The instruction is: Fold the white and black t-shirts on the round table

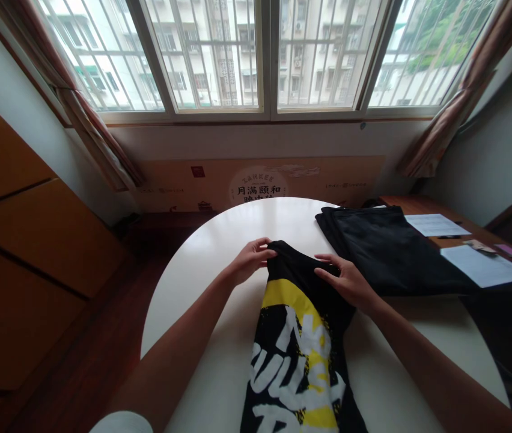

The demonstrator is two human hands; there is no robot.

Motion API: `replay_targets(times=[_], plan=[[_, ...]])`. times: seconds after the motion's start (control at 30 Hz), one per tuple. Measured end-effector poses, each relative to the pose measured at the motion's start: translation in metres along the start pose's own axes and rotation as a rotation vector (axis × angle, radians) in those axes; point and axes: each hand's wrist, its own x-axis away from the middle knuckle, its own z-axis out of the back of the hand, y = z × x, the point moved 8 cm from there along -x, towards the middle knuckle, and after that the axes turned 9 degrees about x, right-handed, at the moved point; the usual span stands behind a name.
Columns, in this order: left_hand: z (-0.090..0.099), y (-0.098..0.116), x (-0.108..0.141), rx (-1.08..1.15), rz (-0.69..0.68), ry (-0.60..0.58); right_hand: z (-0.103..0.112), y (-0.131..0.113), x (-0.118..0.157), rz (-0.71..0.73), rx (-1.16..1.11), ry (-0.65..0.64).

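Head view: printed black T-shirt (298, 343) under left hand (250, 261) and right hand (344, 281)

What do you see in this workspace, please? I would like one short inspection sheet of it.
surface: round white table
things handled: black T-shirt with yellow and white print, lying on the table
clutter: folded black garment beside the shirt; papers on the wooden desk
hands: left hand on the shirt's top end; right hand with fingers on its edge
cables: nothing seen
surroundings: barred windows, curtains, wooden cabinet
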Motion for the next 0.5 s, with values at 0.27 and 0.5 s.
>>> replay_targets(times=[0.27,0.5], plan=[[0.04,0.023,0.002,-0.051,-0.144,0.193,-0.003,0.011,0.002,-0.06,-0.069,-0.208],[0.071,0.043,0.008,-0.148,-0.276,0.394,0.015,0.005,0.008,-0.209,-0.325,-0.085]])
